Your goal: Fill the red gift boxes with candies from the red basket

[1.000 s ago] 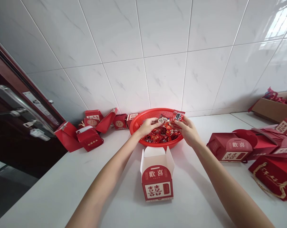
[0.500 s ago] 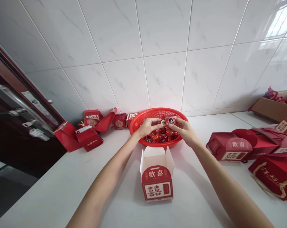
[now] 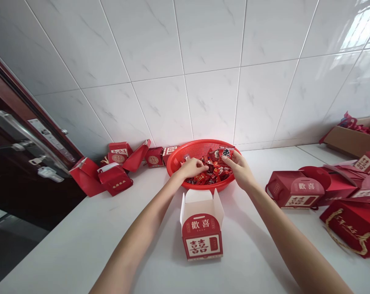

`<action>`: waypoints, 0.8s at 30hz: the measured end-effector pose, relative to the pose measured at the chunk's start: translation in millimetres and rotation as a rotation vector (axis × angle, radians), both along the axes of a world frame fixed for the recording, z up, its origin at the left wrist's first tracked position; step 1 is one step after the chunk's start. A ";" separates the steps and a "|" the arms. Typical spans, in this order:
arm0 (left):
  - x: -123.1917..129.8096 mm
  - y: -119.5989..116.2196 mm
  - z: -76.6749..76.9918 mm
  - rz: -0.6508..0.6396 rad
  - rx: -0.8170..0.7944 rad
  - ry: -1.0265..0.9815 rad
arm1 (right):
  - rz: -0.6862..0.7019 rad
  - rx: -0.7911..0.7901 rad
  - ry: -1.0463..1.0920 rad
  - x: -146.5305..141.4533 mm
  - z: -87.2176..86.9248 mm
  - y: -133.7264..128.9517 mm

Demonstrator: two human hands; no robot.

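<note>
A red plastic basket (image 3: pixel 173 163) holds many wrapped candies (image 3: pixel 214 173). Over its left part, my left hand (image 3: pixel 193 168) is closed, its fingertips together at a dark red candy among the others. My right hand (image 3: pixel 238 166), at the basket's right side, pinches a red wrapped candy with a dark character (image 3: pixel 226 152) between thumb and fingers. In front of the basket stands a red and white box (image 3: pixel 202 241) with its top flaps up and open; neither hand touches it.
Several red boxes (image 3: pixel 116 179) lie at the left by the tiled wall. More red boxes (image 3: pixel 306 192) stand at the right, with a brown carton (image 3: pixel 344 141) behind them. A door with a metal handle (image 3: pixel 15 130) is at the far left.
My left hand has moved away from the right one and down to the candies in the basket. My right hand has shifted slightly right, still with its candy.
</note>
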State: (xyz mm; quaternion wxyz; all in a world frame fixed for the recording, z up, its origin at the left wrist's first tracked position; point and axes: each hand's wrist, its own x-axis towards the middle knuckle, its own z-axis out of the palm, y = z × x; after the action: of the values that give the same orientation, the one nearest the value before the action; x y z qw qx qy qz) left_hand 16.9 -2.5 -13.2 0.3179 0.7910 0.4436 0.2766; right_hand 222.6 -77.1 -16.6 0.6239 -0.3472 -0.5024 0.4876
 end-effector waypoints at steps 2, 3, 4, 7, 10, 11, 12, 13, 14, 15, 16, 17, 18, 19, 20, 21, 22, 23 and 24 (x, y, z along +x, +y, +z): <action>1.7 -3.3 -1.1 -0.070 -0.049 0.064 | -0.014 0.009 0.011 -0.1 -0.3 0.8; 2.0 -4.3 -1.5 -0.097 -0.070 0.083 | -0.022 0.012 0.015 -0.1 -0.3 1.3; 1.9 -4.6 -2.0 -0.117 -0.087 0.093 | -0.030 0.014 0.018 -0.2 -0.2 1.6; -0.1 -1.5 -4.0 -0.121 -0.099 0.070 | -0.037 0.008 0.029 -0.3 0.4 2.0; -2.6 4.9 -5.3 -0.049 -0.054 -0.039 | -0.032 -0.006 0.044 -0.6 1.5 1.5; -3.2 6.7 -5.0 -0.018 -0.034 -0.092 | -0.032 -0.012 0.047 -0.7 1.8 1.3; -3.8 8.1 -4.4 0.009 -0.016 -0.150 | -0.032 -0.017 0.050 -0.9 2.0 1.1; -4.3 8.8 -3.3 0.030 -0.001 -0.209 | -0.036 -0.019 0.052 -1.0 2.1 1.1; -4.7 8.9 -1.9 0.046 0.011 -0.266 | -0.043 -0.018 0.051 -1.0 1.9 1.1; -5.1 8.4 -0.2 0.057 0.020 -0.317 | -0.052 -0.014 0.042 -1.1 1.4 1.3; -5.4 7.1 1.7 0.065 0.030 -0.359 | -0.066 -0.007 0.023 -1.2 0.7 1.7; -5.5 5.3 3.6 0.072 0.038 -0.399 | -0.083 0.003 -0.007 -1.3 -0.4 2.2; -5.3 3.1 5.5 0.077 0.042 -0.440 | -0.107 0.015 -0.045 -1.6 -1.8 2.9; -4.9 0.6 7.4 0.080 0.044 -0.483 | -0.131 0.027 -0.089 -2.0 -3.3 3.6; -4.3 -2.0 9.1 0.079 0.041 -0.526 | -0.155 0.043 -0.134 -2.7 -4.9 4.4; -3.5 -4.6 10.7 0.072 0.035 -0.566 | -0.177 0.059 -0.178 -3.6 -6.4 5.0; -2.5 -7.1 12.2 0.059 0.025 -0.597 | -0.195 0.074 -0.220 -4.7 -7.7 5.5; -1.5 -9.2 13.3 0.040 0.014 -0.613 | -0.209 0.084 -0.260 -5.8 -8.7 5.8; -0.4 -11.1 14.2 0.020 0.008 -0.611 | -0.218 0.089 -0.298 -6.9 -9.2 5.8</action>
State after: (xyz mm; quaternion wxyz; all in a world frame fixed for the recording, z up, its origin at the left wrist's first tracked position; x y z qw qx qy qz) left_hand 16.5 -13.5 1.0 0.4307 0.6681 0.3339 0.5065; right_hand 215.7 -71.3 -25.9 0.6063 -0.4402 -0.5698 0.3376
